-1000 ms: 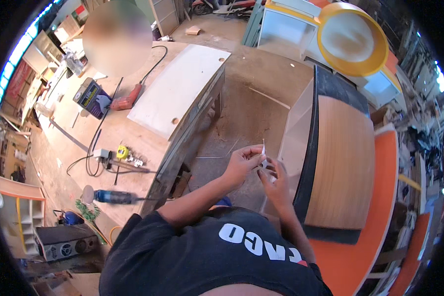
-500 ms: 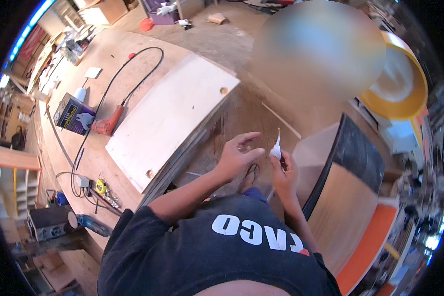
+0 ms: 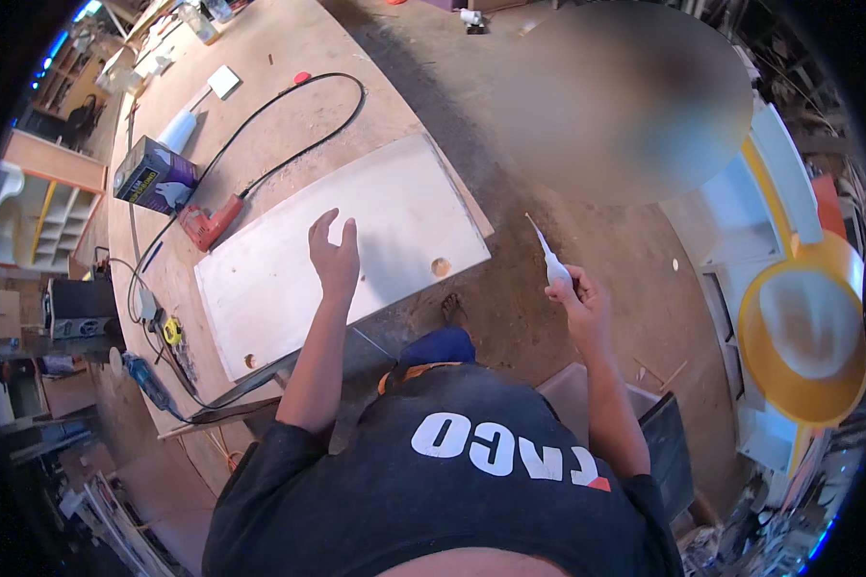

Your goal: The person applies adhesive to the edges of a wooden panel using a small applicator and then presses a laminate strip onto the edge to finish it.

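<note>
In my right hand (image 3: 584, 300) is a small white glue bottle (image 3: 554, 268) with a long thin nozzle, tipped up and to the left. The fingers wrap its body, out over the floor right of the table. My left hand (image 3: 335, 258) is raised over a white board (image 3: 394, 216), its fingers apart and nothing in them. Whether it touches the board I cannot tell. The board lies on the wooden table and has a round hole near each of its two near corners. A red power tool (image 3: 210, 223) rests just past the board's left end.
Beside the power tool stands a dark rectangular can (image 3: 156, 176), with a white bottle (image 3: 177, 129) behind it. A black cable (image 3: 260, 113) loops across the table (image 3: 289, 48). A yellow tape measure (image 3: 172, 331) and a blue tool (image 3: 144, 381) lie at the left. A yellow round piece (image 3: 755, 332) stands far right.
My view has turned toward the table. My left hand has moved away from the glue bottle to over the white board. The right hand still holds the bottle, now farther from the left.
</note>
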Demonstrator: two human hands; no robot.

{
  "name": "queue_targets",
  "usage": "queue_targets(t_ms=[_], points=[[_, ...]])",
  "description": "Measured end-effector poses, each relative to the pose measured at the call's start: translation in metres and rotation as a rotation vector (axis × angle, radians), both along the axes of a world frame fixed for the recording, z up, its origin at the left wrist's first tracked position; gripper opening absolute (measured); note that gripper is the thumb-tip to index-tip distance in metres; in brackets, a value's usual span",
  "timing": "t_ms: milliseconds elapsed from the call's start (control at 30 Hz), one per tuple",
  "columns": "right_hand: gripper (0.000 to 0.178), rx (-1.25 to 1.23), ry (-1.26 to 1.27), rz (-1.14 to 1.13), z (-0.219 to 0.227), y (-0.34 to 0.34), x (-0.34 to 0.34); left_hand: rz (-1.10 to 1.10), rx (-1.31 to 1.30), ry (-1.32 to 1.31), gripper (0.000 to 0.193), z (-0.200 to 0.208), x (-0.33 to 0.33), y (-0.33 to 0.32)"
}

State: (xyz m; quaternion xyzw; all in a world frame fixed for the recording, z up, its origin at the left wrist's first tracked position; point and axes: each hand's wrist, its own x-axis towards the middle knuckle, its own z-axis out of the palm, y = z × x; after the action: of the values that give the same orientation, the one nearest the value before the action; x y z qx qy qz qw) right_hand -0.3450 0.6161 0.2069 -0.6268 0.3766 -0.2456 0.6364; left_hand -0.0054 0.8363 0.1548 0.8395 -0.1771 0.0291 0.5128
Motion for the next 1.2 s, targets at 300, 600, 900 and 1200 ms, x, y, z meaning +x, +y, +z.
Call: queue_targets(t_ms=[300, 600, 900, 1200], points=[[0.026, 0.132, 0.156, 0.26, -0.017, -0.122, 0.131, 0.266, 0.552, 0.008, 0.065, -0.073, 0.069, -0.066], [0.024, -0.179, 0.345, 0.692, -0.049, -0.219, 0.274, 0.413, 0.85, -0.108, 0.067, -0.086, 0.065, -0.087], [0.025, -0.451, 0.345, 0.896, -0.057, -0.24, 0.329, 0.449, 0.855, -0.131, 0.064, -0.08, 0.063, -0.093], [0.027, -0.555, 0.383, 0.916, -0.05, -0.239, 0.349, 0.458, 0.846, -0.103, 0.064, -0.078, 0.064, -0.096]])
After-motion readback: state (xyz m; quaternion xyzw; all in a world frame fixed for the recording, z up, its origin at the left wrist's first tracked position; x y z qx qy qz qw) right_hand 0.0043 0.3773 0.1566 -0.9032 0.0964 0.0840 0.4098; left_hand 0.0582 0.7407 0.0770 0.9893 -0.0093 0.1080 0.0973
